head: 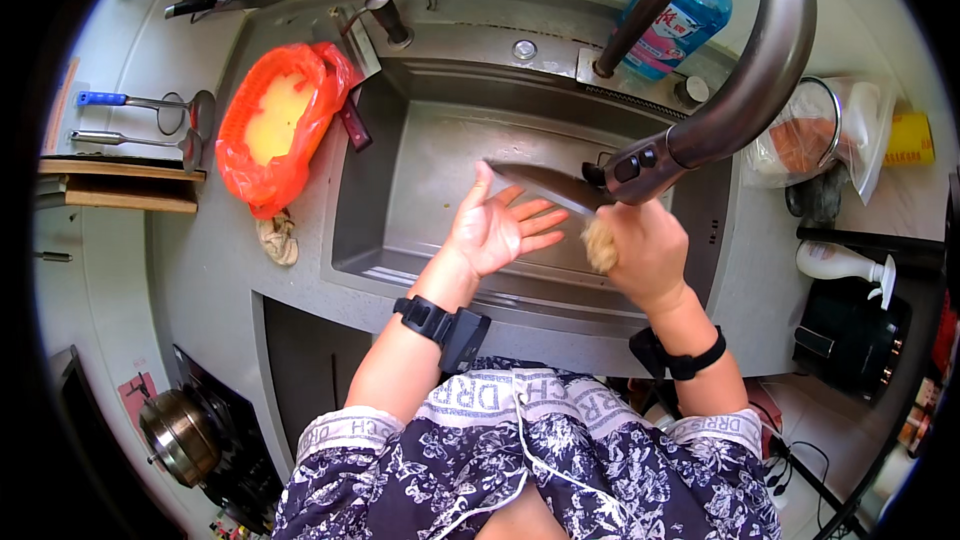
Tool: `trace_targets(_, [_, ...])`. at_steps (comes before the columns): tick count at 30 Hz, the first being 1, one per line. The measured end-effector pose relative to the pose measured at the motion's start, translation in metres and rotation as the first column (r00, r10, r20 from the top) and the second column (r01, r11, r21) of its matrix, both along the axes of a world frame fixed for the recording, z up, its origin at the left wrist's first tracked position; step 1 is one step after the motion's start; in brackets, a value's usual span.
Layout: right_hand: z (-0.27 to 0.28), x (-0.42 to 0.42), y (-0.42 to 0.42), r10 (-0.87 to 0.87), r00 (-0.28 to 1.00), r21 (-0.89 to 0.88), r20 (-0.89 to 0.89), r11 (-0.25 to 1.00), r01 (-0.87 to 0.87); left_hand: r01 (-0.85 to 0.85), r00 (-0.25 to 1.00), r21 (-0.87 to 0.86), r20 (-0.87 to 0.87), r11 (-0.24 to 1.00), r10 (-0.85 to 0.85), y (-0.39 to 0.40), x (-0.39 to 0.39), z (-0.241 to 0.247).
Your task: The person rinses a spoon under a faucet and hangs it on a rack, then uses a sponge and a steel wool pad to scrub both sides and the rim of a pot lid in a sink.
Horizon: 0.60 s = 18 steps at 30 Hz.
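Over the sink, my left hand is palm up with its fingers spread and nothing in it. A wide knife blade slants between my two hands, its tip beside my left thumb; I cannot tell whether they touch. My right hand is closed at the blade's other end, where the handle is hidden. A tan, fuzzy scrubber pokes out on the near side of that hand. Just above my right hand hangs the dark pull-out head of the faucet, covering a bit of the blade.
Left of the sink stands a basket in a red plastic bag with yellow contents. A knife's dark red handle juts past the sink rim beside it. A soap pump and a blue detergent bottle stand behind. A white spray bottle lies at right.
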State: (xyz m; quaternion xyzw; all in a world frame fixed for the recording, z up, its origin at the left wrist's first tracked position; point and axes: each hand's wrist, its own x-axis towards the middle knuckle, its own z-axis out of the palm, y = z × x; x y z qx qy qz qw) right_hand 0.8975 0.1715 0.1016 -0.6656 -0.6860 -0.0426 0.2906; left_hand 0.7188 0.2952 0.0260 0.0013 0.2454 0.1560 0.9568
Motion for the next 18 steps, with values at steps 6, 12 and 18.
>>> trace_targets(6, [-0.017, -0.006, -0.043, 0.157, 0.987, -0.119, 0.018, 0.981, -0.153, -0.075, 0.992, -0.088, -0.109, 0.993, 0.065, -0.008, -0.005, -0.015])
trace_targets(12, [-0.088, 0.018, -0.057, -0.364, 0.689, -0.473, -0.626, 0.881, 0.036, 0.008, 0.96, 0.194, -0.277, 0.981, 0.047, -0.008, -0.03, -0.018])
trace_targets(18, [-0.221, 0.108, 0.033, -0.499, 0.728, -0.41, -0.471, 0.854, 0.32, 0.178, 0.965, 0.32, -0.243, 0.931, -0.101, 0.011, -0.062, 0.011])
